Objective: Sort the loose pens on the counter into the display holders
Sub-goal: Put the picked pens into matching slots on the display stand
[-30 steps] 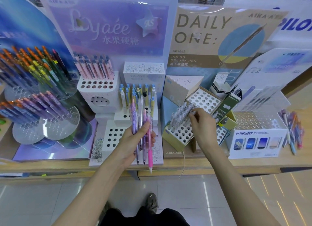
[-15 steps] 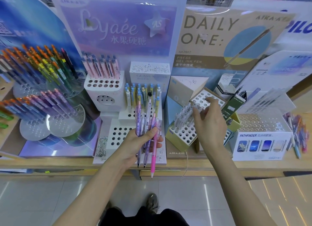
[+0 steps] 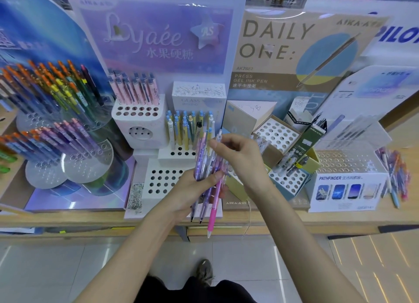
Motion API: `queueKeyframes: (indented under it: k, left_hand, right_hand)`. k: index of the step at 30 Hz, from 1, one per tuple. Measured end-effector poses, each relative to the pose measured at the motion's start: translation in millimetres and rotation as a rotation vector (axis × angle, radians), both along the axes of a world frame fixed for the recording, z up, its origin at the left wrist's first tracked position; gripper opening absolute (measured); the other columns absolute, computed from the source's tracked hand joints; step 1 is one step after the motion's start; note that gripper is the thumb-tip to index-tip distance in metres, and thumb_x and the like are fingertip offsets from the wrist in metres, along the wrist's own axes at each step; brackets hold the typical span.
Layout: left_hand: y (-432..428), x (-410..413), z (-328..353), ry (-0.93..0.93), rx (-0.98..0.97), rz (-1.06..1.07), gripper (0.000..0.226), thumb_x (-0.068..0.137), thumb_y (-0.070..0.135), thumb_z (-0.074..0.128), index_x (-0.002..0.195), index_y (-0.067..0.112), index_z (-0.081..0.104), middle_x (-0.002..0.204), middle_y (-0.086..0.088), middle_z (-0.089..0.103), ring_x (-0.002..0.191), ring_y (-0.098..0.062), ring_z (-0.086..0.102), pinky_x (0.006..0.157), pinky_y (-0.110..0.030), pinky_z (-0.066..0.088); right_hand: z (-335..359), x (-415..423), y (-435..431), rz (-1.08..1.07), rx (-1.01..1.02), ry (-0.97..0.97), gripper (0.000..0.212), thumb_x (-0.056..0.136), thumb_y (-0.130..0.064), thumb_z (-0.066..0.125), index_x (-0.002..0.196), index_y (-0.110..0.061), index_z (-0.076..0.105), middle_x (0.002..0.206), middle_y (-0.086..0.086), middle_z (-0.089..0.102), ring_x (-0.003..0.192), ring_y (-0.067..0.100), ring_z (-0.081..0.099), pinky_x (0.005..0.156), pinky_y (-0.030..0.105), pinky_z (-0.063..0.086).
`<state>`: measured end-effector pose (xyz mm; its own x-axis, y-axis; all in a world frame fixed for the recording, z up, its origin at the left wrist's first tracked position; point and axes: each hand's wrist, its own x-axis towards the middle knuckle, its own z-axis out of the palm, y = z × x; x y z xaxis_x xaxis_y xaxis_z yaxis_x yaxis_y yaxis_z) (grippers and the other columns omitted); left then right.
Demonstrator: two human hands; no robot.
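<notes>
**Glossy plastic against matt card**

The bundled pens (image 3: 205, 166) have translucent plastic barrels, smooth and shiny. The pink pen (image 3: 214, 208) ends in an opaque, duller grip. The white holders (image 3: 163, 181) look matt; whether they are card or plastic cannot be told. The round tiers (image 3: 90, 164) and the right-hand rack (image 3: 347, 161) are clear acrylic, catching glare. The Lyaée board (image 3: 158, 37) is glossy with a pearly sheen, and the Daily One board (image 3: 272, 44) is matt brown card. The surface (image 3: 340, 220) shows pale, matt wood grain. The floor (image 3: 249, 268) is polished tile mirroring lights.
</notes>
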<state>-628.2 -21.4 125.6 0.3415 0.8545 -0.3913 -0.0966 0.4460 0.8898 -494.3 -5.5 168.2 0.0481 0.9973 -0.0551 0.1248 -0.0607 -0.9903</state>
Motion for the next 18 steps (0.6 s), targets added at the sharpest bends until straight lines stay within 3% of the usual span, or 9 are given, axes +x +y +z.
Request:
queueKeyframes:
  k: [3,9,11,14,18]
  left_hand:
    - [4.4,3.7,11.2,-0.027,0.011,-0.067,0.021,0.078,0.026,0.065,0.09,0.009,0.064,0.068,-0.006,0.073,0.061,-0.015,0.07,0.053,-0.021,0.052]
    - [1.2,1.9,8.1,-0.008,-0.015,-0.071,0.021,0.085,0.024,0.061,0.096,0.006,0.064,0.069,-0.005,0.073,0.062,-0.014,0.07,0.054,-0.022,0.054]
    - [-1.6,1.5,3.3,-0.022,-0.038,-0.019,0.028,0.079,0.029,0.063,0.097,0.008,0.064,0.073,-0.006,0.074,0.065,-0.017,0.071,0.056,-0.022,0.054]
    - [-3.0,-0.7,-3.0,-0.045,-0.075,0.054,0.019,0.087,0.023,0.06,0.101,0.011,0.064,0.079,-0.009,0.075,0.07,-0.019,0.072,0.058,-0.023,0.055]
    - [-3.3,-3.9,-6.0,-0.084,-0.09,0.131,0.019,0.086,0.021,0.06,0.102,0.011,0.063,0.08,-0.009,0.075,0.074,-0.021,0.073,0.06,-0.026,0.057]
  right_hand:
    - [3.4,1.8,-2.4,-0.115,0.055,0.128,0.011,0.088,-0.018,0.066,0.086,-0.009,0.072,0.074,-0.002,0.07,0.07,0.002,0.062,0.069,0.012,0.047]
    - [19.7,34.3,6.5,-0.348,0.207,0.223,0.013,0.089,-0.018,0.065,0.091,-0.004,0.065,0.072,-0.007,0.07,0.064,-0.002,0.061,0.064,0.01,0.046]
    - [16.0,46.4,5.5,-0.399,0.225,0.173,0.014,0.087,-0.02,0.069,0.087,-0.008,0.061,0.071,0.002,0.064,0.058,0.003,0.057,0.058,0.015,0.045]
    - [-2.4,61.0,-0.3,-0.475,0.221,0.024,0.023,0.085,-0.026,0.071,0.076,-0.018,0.051,0.067,0.012,0.059,0.052,0.01,0.057,0.052,0.021,0.044]
    - [-31.9,68.6,-5.9,-0.467,0.197,-0.303,0.026,0.087,-0.03,0.068,0.073,-0.019,0.05,0.068,0.008,0.061,0.059,0.02,0.061,0.056,0.036,0.051]
